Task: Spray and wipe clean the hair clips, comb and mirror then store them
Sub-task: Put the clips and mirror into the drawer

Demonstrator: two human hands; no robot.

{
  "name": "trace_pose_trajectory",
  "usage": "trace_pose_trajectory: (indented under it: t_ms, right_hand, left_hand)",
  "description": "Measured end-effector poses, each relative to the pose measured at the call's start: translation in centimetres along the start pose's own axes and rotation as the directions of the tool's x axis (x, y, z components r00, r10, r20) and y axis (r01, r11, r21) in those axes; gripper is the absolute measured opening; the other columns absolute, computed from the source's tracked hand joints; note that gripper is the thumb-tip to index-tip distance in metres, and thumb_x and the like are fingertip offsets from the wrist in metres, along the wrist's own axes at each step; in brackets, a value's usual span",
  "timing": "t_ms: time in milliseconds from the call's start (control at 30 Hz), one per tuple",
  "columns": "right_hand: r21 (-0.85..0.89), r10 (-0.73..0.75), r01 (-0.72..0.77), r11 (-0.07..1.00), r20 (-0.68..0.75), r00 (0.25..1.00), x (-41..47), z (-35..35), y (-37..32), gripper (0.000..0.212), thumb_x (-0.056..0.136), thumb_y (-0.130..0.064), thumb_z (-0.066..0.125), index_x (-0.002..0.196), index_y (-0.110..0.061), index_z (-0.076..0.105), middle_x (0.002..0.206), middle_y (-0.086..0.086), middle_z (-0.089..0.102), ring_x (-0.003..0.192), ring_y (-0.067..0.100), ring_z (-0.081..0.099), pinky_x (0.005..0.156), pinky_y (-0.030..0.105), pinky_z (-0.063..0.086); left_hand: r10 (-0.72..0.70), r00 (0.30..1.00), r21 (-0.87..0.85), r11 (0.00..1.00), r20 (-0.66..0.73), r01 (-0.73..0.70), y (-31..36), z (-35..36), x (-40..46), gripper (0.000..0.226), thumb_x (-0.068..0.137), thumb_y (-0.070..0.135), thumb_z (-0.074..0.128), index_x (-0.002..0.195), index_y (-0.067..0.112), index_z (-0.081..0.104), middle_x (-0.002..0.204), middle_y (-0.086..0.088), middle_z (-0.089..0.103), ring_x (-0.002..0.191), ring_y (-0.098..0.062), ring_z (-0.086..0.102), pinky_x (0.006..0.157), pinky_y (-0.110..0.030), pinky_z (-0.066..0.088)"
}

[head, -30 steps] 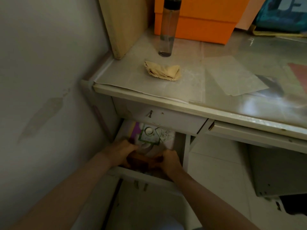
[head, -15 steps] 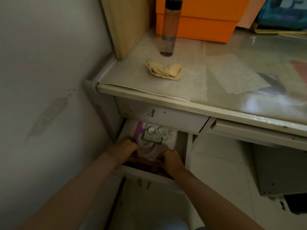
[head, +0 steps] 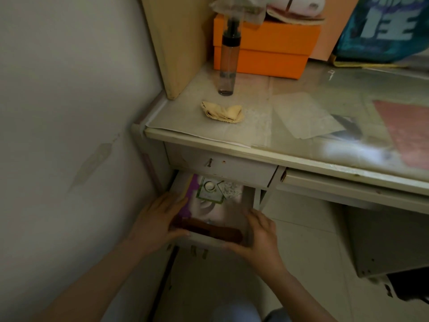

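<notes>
Head view: open lower drawer point(head: 210, 239) under the desk point(head: 267, 154), pulled out toward the person. Left hand point(head: 154, 225) is on the drawer's left front corner, fingers laid flat & close together along the left wall, thumb near the front edge. Right hand point(head: 260, 238) grips the right front corner, fingers slightly spread & curled over the rim, thumb on the front face. Neither hand pinches any object; both just touch the drawer.

Inside drawer, along the front wall btw the two hands: a long dark reddish-brown item point(head: 209, 228), prob. the comb, though it's dim & too blurred to be sure. Behind it a pale pink/white rounded thing, can't tell what. Further back a green-edged packet point(head: 209, 190) w/ a white round part, beside a printed white packet point(head: 231, 189). Purple strip along the left wall.

Desk top: clear spray bottle point(head: 228, 59) w/ dark top stands upright near the back-left, just in front of an orange box point(head: 264, 46). Crumpled yellow cloth point(head: 222, 111) lies in front of the bottle, apart from it. Sheet of translucent paper point(head: 304, 118) to the cloth's right. Upper drawer point(head: 218, 165) above the open one is closed, key in lock. Blue bag point(head: 383, 29) at the back right. Wall on the left.
</notes>
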State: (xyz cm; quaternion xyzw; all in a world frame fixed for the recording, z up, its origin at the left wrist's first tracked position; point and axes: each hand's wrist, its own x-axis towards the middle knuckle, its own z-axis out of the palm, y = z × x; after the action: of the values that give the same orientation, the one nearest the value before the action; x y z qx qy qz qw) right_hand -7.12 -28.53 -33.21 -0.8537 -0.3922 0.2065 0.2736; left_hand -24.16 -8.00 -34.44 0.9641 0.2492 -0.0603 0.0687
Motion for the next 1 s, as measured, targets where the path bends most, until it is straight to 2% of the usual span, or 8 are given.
trace_pose_trajectory:
  t_ms: [67, 133, 200, 333, 500, 700, 833, 1000]
  right_hand:
    - [0.066, 0.09, -0.09, 0.994, 0.005, 0.996, -1.9, -0.1, 0.9, 0.118, 0.06, -0.052, 0.082, 0.151, -0.023, 0.012, 0.154, -0.004, 0.014, 0.141, 0.02, 0.01, 0.114, 0.029, 0.017]
    - [0.142, 0.184, -0.19, 0.972, 0.054, 0.981, -2.9, 0.5, 1.7, 0.122, 0.06, -0.041, 0.086, 0.151, -0.019, 0.007, 0.157, 0.001, 0.015, 0.143, 0.02, 0.015, 0.114, 0.027, 0.019]
    - [0.24, 0.241, -0.263, 0.934, 0.117, 0.963, -3.3, 1.4, 2.0, 0.113, 0.066, -0.026, 0.085, 0.15, -0.014, 0.011, 0.153, 0.003, 0.029, 0.139, 0.019, 0.03, 0.107, 0.02, 0.026]
    - [0.402, 0.325, -0.329, 0.854, 0.081, 0.942, -3.3, 2.3, 2.1, 0.081, 0.078, -0.02, 0.076, 0.145, -0.009, 0.032, 0.139, 0.008, 0.05, 0.125, 0.02, 0.049, 0.096, 0.019, 0.038]
    - [0.498, 0.346, -0.293, 0.816, -0.015, 0.938, -3.0, 3.1, 2.4, 0.074, 0.075, -0.016, 0.078, 0.14, -0.011, 0.042, 0.128, 0.01, 0.059, 0.108, 0.015, 0.055, 0.091, 0.024, 0.044]
    - [0.58, 0.385, -0.282, 0.764, -0.059, 0.921, -1.6, 3.9, 2.2, 0.069, 0.08, -0.017, 0.073, 0.141, -0.013, 0.04, 0.126, 0.007, 0.056, 0.11, 0.02, 0.054, 0.096, 0.027, 0.042]
    - [0.583, 0.456, -0.31, 0.751, -0.119, 0.882, 0.4, 4.5, 2.5, 0.069, 0.08, -0.021, 0.074, 0.14, -0.007, 0.041, 0.133, 0.015, 0.054, 0.119, 0.029, 0.052, 0.1, 0.036, 0.04]
    - [0.597, 0.537, -0.353, 0.72, -0.158, 0.828, 2.4, 5.2, 2.8, 0.091, 0.077, -0.032, 0.075, 0.146, -0.001, 0.025, 0.15, 0.019, 0.034, 0.137, 0.034, 0.033, 0.113, 0.044, 0.029]
  left_hand:
    - [-0.003, 1.0, 0.034, 0.999, 0.001, 0.003, 0.2, -0.3, -1.1, 0.1, 0.066, 0.091, 0.021, 0.138, 0.026, 0.045, 0.136, -0.006, 0.053, 0.122, -0.029, 0.053, 0.093, -0.043, 0.046]
    - [-0.053, 0.999, 0.081, 0.995, -0.007, 0.053, 0.5, -0.5, -1.8, 0.093, 0.068, 0.087, 0.024, 0.13, 0.022, 0.051, 0.124, -0.011, 0.062, 0.104, -0.031, 0.065, 0.078, -0.043, 0.054]
    - [-0.13, 0.991, 0.041, 0.991, -0.004, 0.13, 0.6, -0.5, -2.3, 0.089, 0.066, 0.08, 0.034, 0.126, 0.018, 0.05, 0.117, -0.018, 0.065, 0.092, -0.036, 0.068, 0.071, -0.046, 0.055]
    - [-0.208, 0.977, 0.076, 0.974, -0.049, 0.211, 0.6, 0.0, -2.2, 0.094, 0.062, 0.078, 0.039, 0.129, 0.013, 0.046, 0.115, -0.021, 0.064, 0.092, -0.038, 0.066, 0.079, -0.053, 0.052]
    - [-0.186, 0.972, 0.109, 0.973, -0.144, 0.202, 0.9, 0.8, -1.6, 0.105, 0.049, 0.069, 0.073, 0.132, 0.009, 0.047, 0.124, -0.021, 0.06, 0.1, -0.039, 0.064, 0.085, -0.056, 0.05]
    - [-0.292, 0.935, 0.04, 0.951, -0.202, 0.306, 1.5, 1.4, -0.8, 0.091, 0.066, 0.067, 0.061, 0.127, 0.001, 0.053, 0.125, -0.021, 0.059, 0.103, -0.038, 0.062, 0.087, -0.052, 0.049]
    - [-0.367, 0.912, -0.01, 0.928, -0.184, 0.372, 2.0, 1.1, -0.5, 0.093, 0.085, 0.069, 0.012, 0.127, -0.005, 0.051, 0.124, -0.023, 0.059, 0.103, -0.037, 0.061, 0.09, -0.047, 0.044]
    - [-0.401, 0.891, -0.005, 0.912, -0.211, 0.41, 1.9, 3.3, -0.2, 0.089, 0.087, 0.064, 0.017, 0.131, -0.007, 0.047, 0.131, -0.026, 0.052, 0.114, -0.039, 0.057, 0.1, -0.05, 0.035]
